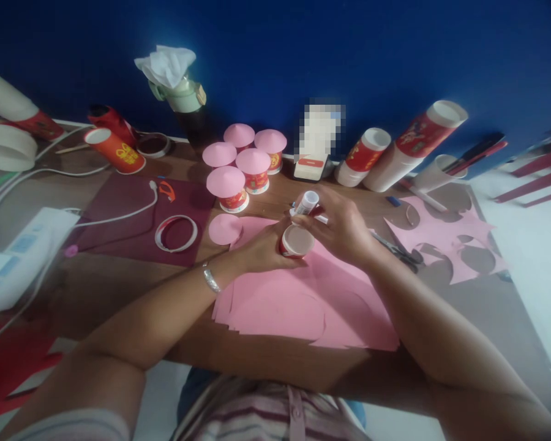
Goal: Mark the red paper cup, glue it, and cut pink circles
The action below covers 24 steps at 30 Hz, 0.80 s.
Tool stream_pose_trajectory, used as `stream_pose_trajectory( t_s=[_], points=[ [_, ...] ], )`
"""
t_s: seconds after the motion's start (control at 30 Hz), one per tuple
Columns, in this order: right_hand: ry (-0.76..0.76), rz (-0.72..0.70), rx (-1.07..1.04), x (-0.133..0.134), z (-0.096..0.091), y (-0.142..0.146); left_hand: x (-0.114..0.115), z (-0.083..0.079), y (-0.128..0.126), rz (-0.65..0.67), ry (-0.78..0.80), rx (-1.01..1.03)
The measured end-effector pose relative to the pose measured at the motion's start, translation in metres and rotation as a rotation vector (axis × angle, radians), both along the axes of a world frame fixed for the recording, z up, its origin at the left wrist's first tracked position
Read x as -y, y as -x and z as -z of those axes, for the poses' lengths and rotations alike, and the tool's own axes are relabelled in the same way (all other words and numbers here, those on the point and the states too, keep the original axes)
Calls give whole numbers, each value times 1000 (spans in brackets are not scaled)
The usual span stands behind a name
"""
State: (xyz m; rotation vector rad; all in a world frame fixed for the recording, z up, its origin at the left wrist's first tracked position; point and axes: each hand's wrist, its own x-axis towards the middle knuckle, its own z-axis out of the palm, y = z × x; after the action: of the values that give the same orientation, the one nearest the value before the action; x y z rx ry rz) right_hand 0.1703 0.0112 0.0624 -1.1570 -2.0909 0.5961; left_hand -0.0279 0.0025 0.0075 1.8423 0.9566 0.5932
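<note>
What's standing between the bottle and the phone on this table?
In the head view, five pink cones on small red cups stand between the bottle and the phone.

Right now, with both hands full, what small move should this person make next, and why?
Probably touch the white tube, maybe a glue stick, to the small cup: the right hand holds the tube close to that cup, which the left hand grips, its top bears no cone, and a loose pink cone lies near five topped cups.

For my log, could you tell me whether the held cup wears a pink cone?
No, the cup in the left hand has a bare top.
</note>
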Motion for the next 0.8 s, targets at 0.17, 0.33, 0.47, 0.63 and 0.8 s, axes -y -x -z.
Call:
stream_pose_trajectory(
  t_s=[0.17,0.33,0.47,0.63,0.8],
  points=[
    [0,-7,-41,-3,3,1,0,-2,0,2,3,-12],
    [-13,-59,-48,2,0,-1,0,1,0,53,28,79],
    [-51,-84,-5,3,-2,1,-1,4,0,85,49,146],
    [-75,-100,38,-1,-3,7,-2,3,-2,98,71,177],
    [-68,-101,32,-4,-2,9,-1,-2,-2,81,52,140]
  ],
)
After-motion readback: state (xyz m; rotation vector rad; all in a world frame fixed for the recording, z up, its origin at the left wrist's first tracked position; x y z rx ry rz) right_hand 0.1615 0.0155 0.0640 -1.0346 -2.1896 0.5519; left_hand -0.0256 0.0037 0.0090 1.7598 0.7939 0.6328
